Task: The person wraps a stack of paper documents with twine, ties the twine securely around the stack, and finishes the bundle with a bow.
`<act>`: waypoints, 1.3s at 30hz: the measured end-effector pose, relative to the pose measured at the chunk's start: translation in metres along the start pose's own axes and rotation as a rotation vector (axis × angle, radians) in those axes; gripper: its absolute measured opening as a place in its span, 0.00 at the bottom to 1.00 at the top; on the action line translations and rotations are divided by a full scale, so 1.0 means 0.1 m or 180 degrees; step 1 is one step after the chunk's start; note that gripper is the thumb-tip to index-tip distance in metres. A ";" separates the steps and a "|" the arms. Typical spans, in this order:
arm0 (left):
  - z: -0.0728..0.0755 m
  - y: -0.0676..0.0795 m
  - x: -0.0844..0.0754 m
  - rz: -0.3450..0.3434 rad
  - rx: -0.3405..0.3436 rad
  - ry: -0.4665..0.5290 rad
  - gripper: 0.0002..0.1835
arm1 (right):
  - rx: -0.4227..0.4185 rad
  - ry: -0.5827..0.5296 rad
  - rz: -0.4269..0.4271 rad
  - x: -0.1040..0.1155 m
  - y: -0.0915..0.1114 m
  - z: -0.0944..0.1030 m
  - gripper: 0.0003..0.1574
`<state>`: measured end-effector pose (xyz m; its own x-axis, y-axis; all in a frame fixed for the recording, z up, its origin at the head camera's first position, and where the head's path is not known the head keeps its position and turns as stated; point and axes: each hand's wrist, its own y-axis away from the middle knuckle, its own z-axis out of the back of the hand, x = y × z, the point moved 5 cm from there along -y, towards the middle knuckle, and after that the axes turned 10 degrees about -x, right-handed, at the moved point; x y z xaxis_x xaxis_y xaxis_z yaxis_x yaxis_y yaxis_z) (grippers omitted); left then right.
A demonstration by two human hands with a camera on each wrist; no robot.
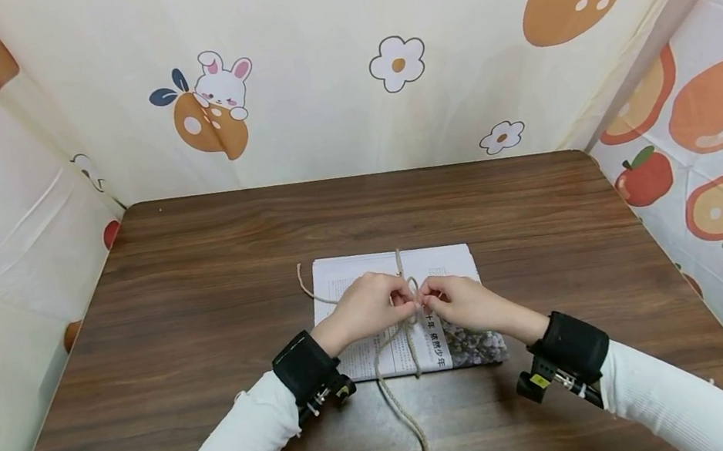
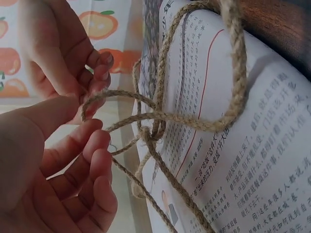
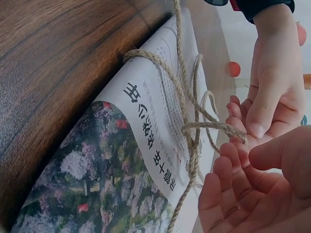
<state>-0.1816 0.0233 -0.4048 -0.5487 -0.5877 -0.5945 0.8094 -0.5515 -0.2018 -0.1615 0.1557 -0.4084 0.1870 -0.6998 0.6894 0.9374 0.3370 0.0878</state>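
A folded stack of newspapers [image 1: 440, 259] lies on the table, with jute twine [image 1: 407, 415] running around it and crossing on top. Over the crossing, the left hand [image 1: 368, 305] and right hand [image 1: 463, 305] meet, fingertips almost touching. In the left wrist view, a small raised loop of twine [image 2: 121, 93] passes between the fingertips of both hands. The left hand's thumb and fingers pinch twine there; the right hand [image 3: 272, 194] pinches the end of the same loop. Fingers partly hide the exact contact. A knot-like crossing [image 2: 149, 135] sits just beneath.
One loose twine end hangs toward the table's front, and another [image 1: 302, 279] lies past the stack's left edge. The brown wooden table [image 1: 200, 273] extends around the stack. Printed cloth [image 1: 310, 69] stands behind and at both sides. Black wrist bands [image 1: 572, 346] carry cameras.
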 end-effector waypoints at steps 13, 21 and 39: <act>0.02 0.02 0.02 0.0209 -0.0129 0.0007 0.06 | -0.0130 -0.0013 0.0230 0.03 0.00 -0.01 0.06; 0.06 0.05 0.07 0.0303 -0.0113 0.0013 0.04 | -0.0258 0.0107 0.0087 -0.02 -0.04 -0.02 0.05; 0.13 0.16 0.18 0.0347 -0.0202 0.0109 0.05 | 0.0189 -0.0390 -0.0658 -0.02 -0.20 -0.29 0.11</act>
<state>-0.1810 -0.0042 -0.4082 -0.4503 -0.6211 -0.6415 0.8760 -0.4463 -0.1828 -0.1719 0.1323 -0.4326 -0.0475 -0.6774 0.7341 0.9324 0.2336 0.2758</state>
